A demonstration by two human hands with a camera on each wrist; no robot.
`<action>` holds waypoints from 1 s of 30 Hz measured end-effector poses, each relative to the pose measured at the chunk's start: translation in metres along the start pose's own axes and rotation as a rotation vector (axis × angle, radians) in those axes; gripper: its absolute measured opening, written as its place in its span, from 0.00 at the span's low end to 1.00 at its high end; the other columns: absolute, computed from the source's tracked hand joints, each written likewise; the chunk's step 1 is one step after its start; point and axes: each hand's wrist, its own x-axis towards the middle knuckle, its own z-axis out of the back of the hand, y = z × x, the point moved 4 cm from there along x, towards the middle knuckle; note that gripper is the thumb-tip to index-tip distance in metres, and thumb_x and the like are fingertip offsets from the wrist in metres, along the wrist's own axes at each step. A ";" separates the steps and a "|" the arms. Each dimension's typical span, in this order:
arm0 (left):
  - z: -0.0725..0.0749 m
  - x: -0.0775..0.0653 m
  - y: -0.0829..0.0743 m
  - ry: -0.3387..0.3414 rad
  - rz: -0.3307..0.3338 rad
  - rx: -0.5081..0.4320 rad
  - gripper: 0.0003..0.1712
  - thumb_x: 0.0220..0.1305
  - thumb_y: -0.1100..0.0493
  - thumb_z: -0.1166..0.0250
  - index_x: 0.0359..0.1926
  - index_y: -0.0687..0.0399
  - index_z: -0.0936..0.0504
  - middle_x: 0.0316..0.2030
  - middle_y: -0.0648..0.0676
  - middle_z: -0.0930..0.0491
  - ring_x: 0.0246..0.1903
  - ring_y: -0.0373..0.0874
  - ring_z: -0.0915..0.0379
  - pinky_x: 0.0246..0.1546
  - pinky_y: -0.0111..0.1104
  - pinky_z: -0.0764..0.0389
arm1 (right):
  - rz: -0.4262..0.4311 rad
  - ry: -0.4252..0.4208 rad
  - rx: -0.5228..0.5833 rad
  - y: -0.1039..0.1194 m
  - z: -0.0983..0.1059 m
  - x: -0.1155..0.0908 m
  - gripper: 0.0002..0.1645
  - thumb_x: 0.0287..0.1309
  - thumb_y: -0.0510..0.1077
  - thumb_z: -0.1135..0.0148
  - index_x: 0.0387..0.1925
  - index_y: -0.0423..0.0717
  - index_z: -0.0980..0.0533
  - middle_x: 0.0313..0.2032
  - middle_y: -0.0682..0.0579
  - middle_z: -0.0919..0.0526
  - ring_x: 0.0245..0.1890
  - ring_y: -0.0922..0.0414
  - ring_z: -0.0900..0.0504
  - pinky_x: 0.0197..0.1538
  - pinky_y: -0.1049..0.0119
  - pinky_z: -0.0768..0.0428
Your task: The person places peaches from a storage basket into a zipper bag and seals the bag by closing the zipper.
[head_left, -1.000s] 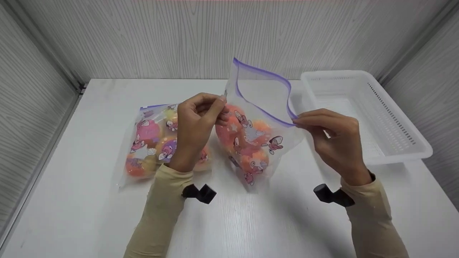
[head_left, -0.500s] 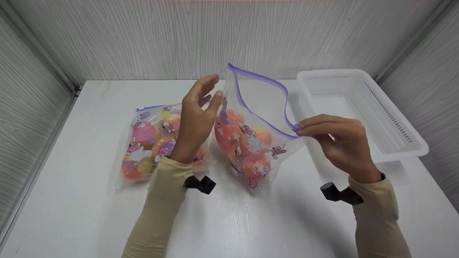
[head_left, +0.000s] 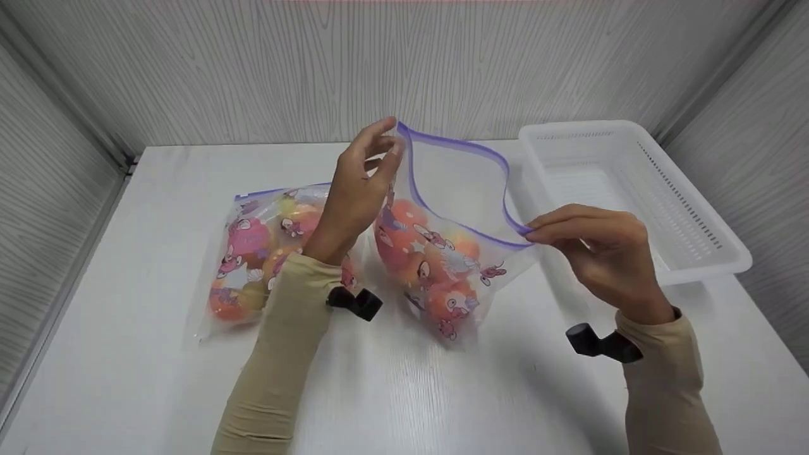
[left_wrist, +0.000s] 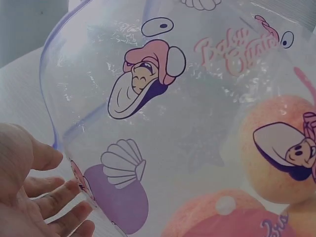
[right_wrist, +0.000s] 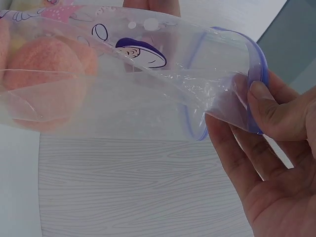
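Note:
A clear zip bag printed with cartoon oysters and shells stands tilted in the middle of the table. Soft-looking orange-pink round things fill its lower part, and its purple-edged mouth gapes. At the mouth's near right corner, my right hand pinches the purple strip between thumb and fingers. My left hand is at the bag's upper left edge, its fingers spread and slightly bent. In the left wrist view the fingertips meet the plastic edge without visibly closing round it.
A second filled zip bag lies flat at the left, partly hidden by my left forearm. At the right stands a white plastic basket. Pale wood-grain panels enclose the white table.
My left hand has let go of the bag's left side and moved up to the mouth's upper left corner. The right hand keeps its pinch and has shifted slightly right and down.

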 end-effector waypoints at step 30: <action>0.035 -0.033 -0.008 -0.257 -0.016 -0.058 0.07 0.73 0.64 0.39 0.45 0.65 0.20 0.42 0.55 0.19 0.46 0.44 0.22 0.54 0.35 0.24 | -0.194 -0.349 -0.128 -0.023 0.026 0.006 0.10 0.50 0.12 0.41 0.32 0.19 0.19 0.28 0.38 0.15 0.28 0.55 0.15 0.41 0.69 0.16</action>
